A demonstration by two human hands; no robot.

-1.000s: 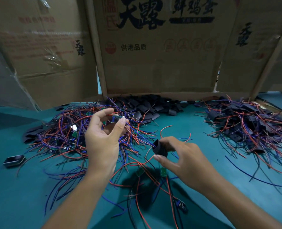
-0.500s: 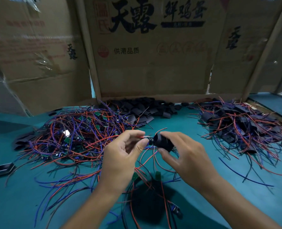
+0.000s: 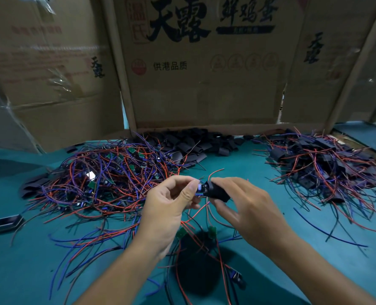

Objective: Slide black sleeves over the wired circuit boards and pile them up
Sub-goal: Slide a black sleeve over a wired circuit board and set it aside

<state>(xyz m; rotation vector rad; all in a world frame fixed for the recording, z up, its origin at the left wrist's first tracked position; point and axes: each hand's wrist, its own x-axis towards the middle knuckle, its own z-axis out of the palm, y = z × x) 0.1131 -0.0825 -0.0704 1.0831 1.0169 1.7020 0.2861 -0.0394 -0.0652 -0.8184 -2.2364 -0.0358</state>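
Sleeving a board, mid-air over the teal table point(image 3: 248, 168)

Left hand point(image 3: 169, 208) pinches the end of a small wired circuit board point(image 3: 199, 187) between thumb and forefinger, right hand point(image 3: 246, 205) grips a black sleeve point(image 3: 216, 191) with its mouth right up against that board, red and blue leads hanging down below. Unsleeved boards point(image 3: 107, 172) sit in a big tangle to the left, loose sleeves point(image 3: 196, 144) heaped at the back against the cardboard box point(image 3: 204, 84), and the finished pile point(image 3: 323, 164) is off to the right.
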